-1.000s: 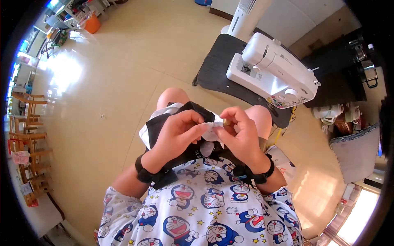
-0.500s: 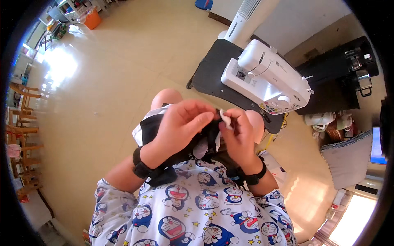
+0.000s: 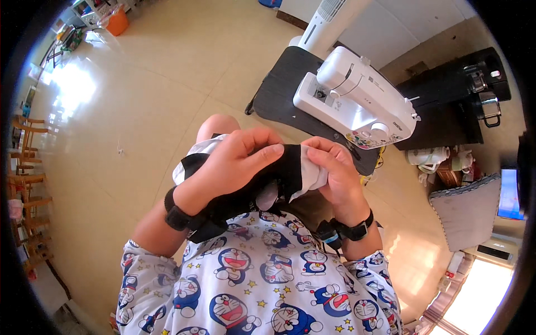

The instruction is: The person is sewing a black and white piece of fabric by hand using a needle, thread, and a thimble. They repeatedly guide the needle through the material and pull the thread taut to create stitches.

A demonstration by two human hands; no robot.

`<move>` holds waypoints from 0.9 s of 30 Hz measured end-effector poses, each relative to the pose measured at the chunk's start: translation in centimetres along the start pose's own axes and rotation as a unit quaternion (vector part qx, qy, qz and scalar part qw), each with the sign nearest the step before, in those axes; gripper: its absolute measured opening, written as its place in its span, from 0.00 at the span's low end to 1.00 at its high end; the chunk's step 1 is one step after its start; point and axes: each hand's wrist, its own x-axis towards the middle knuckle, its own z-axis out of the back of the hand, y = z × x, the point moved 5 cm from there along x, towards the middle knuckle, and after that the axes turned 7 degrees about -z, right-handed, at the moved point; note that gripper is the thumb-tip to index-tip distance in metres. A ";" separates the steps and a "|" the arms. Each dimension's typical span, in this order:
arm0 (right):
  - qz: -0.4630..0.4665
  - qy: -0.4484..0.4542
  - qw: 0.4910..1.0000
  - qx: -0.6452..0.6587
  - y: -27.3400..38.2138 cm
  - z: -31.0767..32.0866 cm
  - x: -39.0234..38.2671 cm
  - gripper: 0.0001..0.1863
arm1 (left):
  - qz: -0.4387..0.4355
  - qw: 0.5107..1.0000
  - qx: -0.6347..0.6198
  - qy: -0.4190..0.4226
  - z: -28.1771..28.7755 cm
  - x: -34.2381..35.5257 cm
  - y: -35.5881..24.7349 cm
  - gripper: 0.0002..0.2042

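Spread between two hands, the cloth (image 3: 291, 163) now shows a flat white edge (image 3: 311, 174) where, half a second ago, I saw a crumpled white fold pinched on the right. The hands have drawn apart, and the black panel lies open to view between them; for the work, I judge, that leaves the meeting line of black and white exposed and easier to handle.

Nearest me, at six o'clock, is the patterned shirt (image 3: 273, 273). Just beyond, near the centre of my dial, the cloth is held above the lap. At its nine o'clock, the left hand (image 3: 228, 163) appears to pinch the black top edge between thumb and fingers; at its three o'clock, the right hand (image 3: 340, 177) grips the white edge, thumb on top, the other fingers partly hidden from me. A pale oval (image 3: 267, 195) shows at the cloth's seven o'clock; I cannot tell what it is.

Farther out, toward two o'clock, a white sewing machine (image 3: 368, 92) stands on a dark table (image 3: 279, 84); toward one, a white tower (image 3: 322, 25) rises behind. Far off, between ten and eleven, sits an orange bin (image 3: 116, 23).
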 end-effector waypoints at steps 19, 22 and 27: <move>0.048 0.020 0.981 -0.188 1.3 -1.0 -0.5 0.06 | 0.062 0.986 -0.150 -0.028 0.9 -0.7 2.1 0.11; 0.052 0.006 0.977 -0.206 1.4 -0.7 -0.4 0.06 | 0.066 0.991 -0.102 -0.056 1.3 -0.8 2.5 0.14; 0.048 0.002 0.977 -0.208 1.4 -1.3 -0.6 0.06 | 0.054 0.990 -0.110 -0.074 1.5 -1.1 2.4 0.16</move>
